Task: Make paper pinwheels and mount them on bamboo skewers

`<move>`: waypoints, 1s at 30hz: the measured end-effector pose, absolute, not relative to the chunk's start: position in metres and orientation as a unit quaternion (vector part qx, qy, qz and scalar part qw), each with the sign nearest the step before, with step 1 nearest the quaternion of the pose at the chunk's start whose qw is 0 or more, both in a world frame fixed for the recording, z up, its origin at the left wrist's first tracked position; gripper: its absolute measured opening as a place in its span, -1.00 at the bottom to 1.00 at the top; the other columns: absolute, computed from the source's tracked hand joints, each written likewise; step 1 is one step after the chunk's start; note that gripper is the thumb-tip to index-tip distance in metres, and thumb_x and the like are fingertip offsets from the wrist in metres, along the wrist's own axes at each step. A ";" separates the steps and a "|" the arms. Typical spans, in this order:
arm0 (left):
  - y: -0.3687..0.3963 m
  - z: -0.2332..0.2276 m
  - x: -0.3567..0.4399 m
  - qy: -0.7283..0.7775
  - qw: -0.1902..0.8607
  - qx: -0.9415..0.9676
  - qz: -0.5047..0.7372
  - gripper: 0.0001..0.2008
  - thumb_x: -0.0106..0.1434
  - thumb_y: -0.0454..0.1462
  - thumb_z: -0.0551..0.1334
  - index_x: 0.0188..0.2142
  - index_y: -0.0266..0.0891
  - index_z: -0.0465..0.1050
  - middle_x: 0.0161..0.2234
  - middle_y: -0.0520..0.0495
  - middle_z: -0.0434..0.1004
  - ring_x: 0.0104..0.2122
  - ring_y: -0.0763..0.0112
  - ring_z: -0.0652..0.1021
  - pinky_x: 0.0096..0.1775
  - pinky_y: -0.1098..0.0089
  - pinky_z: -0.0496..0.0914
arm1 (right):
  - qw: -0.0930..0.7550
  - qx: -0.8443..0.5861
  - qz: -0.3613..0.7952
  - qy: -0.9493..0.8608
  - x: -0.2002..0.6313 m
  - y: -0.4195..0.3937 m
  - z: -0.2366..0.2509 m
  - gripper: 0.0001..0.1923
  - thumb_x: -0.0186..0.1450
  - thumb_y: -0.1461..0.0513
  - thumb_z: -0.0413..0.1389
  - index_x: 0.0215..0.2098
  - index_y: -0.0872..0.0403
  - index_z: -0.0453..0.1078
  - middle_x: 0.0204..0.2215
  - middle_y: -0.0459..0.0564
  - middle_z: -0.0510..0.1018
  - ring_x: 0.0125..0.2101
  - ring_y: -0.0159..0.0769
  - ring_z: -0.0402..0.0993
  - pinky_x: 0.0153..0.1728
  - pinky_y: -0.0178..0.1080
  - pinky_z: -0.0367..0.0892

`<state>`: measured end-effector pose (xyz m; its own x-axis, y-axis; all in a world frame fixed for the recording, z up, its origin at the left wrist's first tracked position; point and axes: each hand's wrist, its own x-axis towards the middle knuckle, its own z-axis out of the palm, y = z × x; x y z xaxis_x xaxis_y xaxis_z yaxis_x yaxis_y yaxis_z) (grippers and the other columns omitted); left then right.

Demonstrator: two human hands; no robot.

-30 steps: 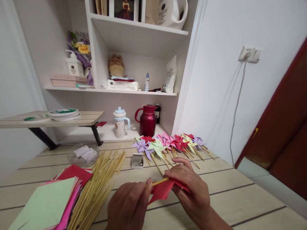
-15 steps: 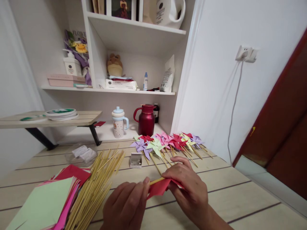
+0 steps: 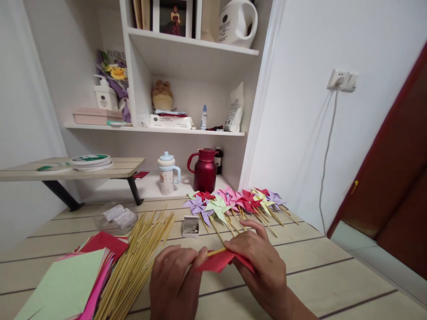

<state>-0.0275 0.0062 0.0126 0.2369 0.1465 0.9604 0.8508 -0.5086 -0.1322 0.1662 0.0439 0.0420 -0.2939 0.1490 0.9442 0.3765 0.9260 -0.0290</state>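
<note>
At the left edge of the wooden table (image 3: pixel 333 271) lies a stack of coloured paper sheets (image 3: pixel 66 284), and just beside it a bundle of bamboo sticks (image 3: pixel 136 258), both untouched. The left hand (image 3: pixel 176 284) is closed in a pinch on one bamboo stick (image 3: pixel 216 252), thumb and fingertips near its forward end. That stick meets the red folded paper (image 3: pixel 218 261), which sits low over the table between both hands. The right hand (image 3: pixel 260 262) grips the red paper from the right side, fingers curled over its top folds. To do this step well, keep the stick steady in the left pinch and hold the folds pressed flat together with the right fingers so that the layers do not spring apart; work close to the table surface for support. Behind the hands stands a small metal box (image 3: pixel 191 226), and beyond it a row of finished pinwheels (image 3: pixel 233 202) lies near the wall. Compared with the frame half a second earlier, the left hand has rotated slightly, with its fingers more on top of the stick, and the red paper lies flatter and lower.
</note>
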 end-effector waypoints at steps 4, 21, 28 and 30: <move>0.004 0.009 -0.023 -0.375 0.324 -0.691 -0.526 -0.70 0.30 -0.50 0.13 -0.11 -0.21 0.55 -0.34 -0.05 0.53 -0.28 0.42 0.55 0.02 0.17 0.29 | 0.569 -0.164 -0.104 -0.799 0.169 0.046 0.042 -0.68 0.27 0.43 0.08 -0.08 0.01 0.43 -0.43 -0.08 0.62 -0.45 -0.30 0.54 0.00 0.03 0.30; 0.024 -0.007 -0.019 -0.463 -0.026 -0.562 -0.685 -0.90 0.16 -0.27 0.29 -0.41 -0.17 0.62 -0.39 -0.05 0.57 -0.42 0.38 0.59 -0.41 0.45 0.50 | 0.575 -0.272 -0.065 -0.769 0.174 0.066 0.022 -0.51 0.36 0.17 0.12 0.24 -0.04 0.22 0.06 0.13 0.44 0.09 -0.03 0.33 0.05 0.04 0.26; 0.031 -0.013 -0.016 -0.493 -0.409 -0.375 -0.670 -0.85 -0.01 -0.21 0.38 -0.45 -0.26 0.61 -0.63 0.06 0.47 -0.60 0.45 0.46 -0.47 0.46 0.37 | 0.597 -0.298 0.085 -0.740 0.167 0.062 0.017 -0.61 0.40 0.17 0.02 0.19 -0.05 0.26 -0.01 0.07 0.41 -0.10 -0.19 0.45 -0.05 -0.10 0.36; 0.028 -0.012 -0.014 -0.484 -0.443 -0.357 -0.665 -0.86 0.00 -0.21 0.38 -0.51 -0.27 0.58 -0.64 0.08 0.44 -0.58 0.48 0.42 -0.45 0.49 0.32 | 0.603 -0.311 0.151 -0.719 0.163 0.060 0.016 -0.63 0.41 0.15 0.02 0.17 -0.05 0.27 -0.08 0.04 0.43 -0.20 -0.24 0.48 -0.15 -0.16 0.41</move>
<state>-0.0145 0.0278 -0.0119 -0.3531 0.9345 0.0453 -0.2437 -0.1386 0.9599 0.1634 0.0605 0.0158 -0.0789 0.6292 0.7732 0.2650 0.7610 -0.5922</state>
